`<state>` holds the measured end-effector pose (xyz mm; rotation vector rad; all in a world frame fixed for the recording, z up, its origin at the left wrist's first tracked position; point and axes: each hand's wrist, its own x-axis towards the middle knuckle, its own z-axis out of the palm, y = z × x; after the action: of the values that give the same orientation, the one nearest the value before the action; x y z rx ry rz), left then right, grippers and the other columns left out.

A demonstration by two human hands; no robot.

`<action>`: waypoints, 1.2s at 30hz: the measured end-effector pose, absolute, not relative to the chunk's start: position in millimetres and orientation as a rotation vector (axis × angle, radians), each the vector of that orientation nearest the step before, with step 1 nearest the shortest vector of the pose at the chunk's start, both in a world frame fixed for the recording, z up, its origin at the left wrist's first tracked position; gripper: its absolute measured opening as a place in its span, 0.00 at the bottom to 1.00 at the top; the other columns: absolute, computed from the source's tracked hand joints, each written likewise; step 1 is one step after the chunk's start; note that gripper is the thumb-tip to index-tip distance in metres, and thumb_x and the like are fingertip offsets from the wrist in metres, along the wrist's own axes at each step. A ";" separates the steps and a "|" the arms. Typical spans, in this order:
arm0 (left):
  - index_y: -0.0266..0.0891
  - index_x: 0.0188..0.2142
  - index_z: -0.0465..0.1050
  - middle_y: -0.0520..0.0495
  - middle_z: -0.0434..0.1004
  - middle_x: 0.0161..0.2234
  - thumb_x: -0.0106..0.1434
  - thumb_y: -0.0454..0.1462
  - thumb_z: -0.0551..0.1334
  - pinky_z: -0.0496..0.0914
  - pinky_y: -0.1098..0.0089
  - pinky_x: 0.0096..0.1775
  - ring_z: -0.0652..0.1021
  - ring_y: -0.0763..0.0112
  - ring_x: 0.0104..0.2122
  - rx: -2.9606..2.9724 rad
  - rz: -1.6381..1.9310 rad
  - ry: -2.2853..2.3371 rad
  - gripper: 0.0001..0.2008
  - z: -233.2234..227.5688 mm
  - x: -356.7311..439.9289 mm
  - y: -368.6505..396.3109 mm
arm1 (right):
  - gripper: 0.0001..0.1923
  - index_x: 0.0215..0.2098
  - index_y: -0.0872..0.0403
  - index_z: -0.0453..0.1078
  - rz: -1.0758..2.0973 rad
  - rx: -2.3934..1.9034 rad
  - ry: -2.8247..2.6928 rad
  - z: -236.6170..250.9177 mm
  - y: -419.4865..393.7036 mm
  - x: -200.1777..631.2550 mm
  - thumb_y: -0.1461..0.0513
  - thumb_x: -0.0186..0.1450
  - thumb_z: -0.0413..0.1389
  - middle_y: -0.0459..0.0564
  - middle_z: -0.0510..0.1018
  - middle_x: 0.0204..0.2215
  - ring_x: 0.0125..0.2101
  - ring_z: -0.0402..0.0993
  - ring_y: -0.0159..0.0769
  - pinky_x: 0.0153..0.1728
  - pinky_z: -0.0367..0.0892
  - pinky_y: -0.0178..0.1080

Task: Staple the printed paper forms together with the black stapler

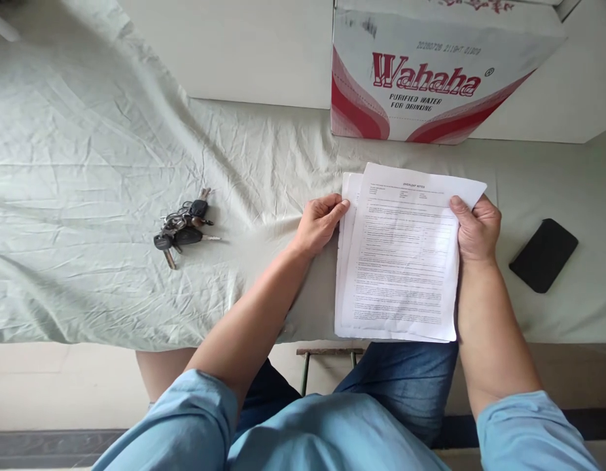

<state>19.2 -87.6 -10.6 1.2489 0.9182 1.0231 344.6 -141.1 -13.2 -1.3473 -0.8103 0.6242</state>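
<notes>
Several thin printed sheets [401, 261], rectangular, pinched at opposite edges by left hand [320, 222] and right hand [474, 229], over wrinkled cloth-covered surface [111, 163]

Light blue short sleeves, dark blue jeans, bare forearms

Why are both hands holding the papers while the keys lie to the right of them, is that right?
Not quite. Both hands, left hand and right hand, do hold the papers, but the keys lie to their left, as the head view shows.
</notes>
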 end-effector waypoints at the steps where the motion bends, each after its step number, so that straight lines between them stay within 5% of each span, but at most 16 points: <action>1: 0.43 0.25 0.62 0.56 0.56 0.22 0.62 0.68 0.78 0.50 0.65 0.30 0.58 0.75 0.25 1.258 1.021 0.924 0.39 -10.6 18.8 -87.5 | 0.31 0.41 0.47 0.87 0.618 -1.348 -0.800 -12.8 -140.9 344.2 0.41 0.50 0.86 0.48 0.90 0.39 0.46 0.89 0.50 0.54 0.86 0.54; 8: 0.44 0.27 0.64 0.56 0.58 0.23 0.64 0.69 0.77 0.56 0.66 0.29 0.60 0.75 0.25 1.229 1.028 0.953 0.38 -10.0 17.5 -88.4 | 0.26 0.39 0.51 0.87 0.621 -1.306 -0.765 -11.8 -139.8 347.8 0.46 0.51 0.84 0.51 0.91 0.38 0.40 0.87 0.46 0.56 0.85 0.55; 18: 0.44 0.27 0.66 0.57 0.60 0.21 0.63 0.72 0.75 0.56 0.67 0.23 0.63 0.77 0.20 1.171 0.987 0.934 0.38 -6.2 19.4 -93.6 | 0.19 0.31 0.51 0.85 0.626 -1.321 -0.657 2.1 -143.5 334.4 0.52 0.47 0.82 0.51 0.91 0.36 0.44 0.92 0.54 0.60 0.87 0.63; 23: 0.43 0.28 0.70 0.56 0.61 0.22 0.62 0.72 0.77 0.57 0.66 0.23 0.64 0.77 0.21 1.144 0.967 0.898 0.38 -4.5 17.5 -92.8 | 0.17 0.30 0.50 0.85 0.605 -1.341 -0.673 -1.2 -141.6 336.0 0.52 0.49 0.81 0.50 0.90 0.34 0.43 0.90 0.50 0.64 0.86 0.61; 36: 0.43 0.27 0.68 0.56 0.63 0.20 0.65 0.68 0.77 0.57 0.67 0.24 0.63 0.77 0.20 1.198 0.952 0.902 0.36 -10.6 15.9 -92.2 | 0.23 0.36 0.52 0.85 0.654 -1.266 -0.694 -4.0 -140.3 331.5 0.50 0.51 0.83 0.53 0.91 0.39 0.47 0.91 0.51 0.60 0.86 0.58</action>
<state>15.9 -92.2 -10.6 1.1981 0.9023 0.9523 331.5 -140.3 -4.0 -1.2660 -0.6945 0.6541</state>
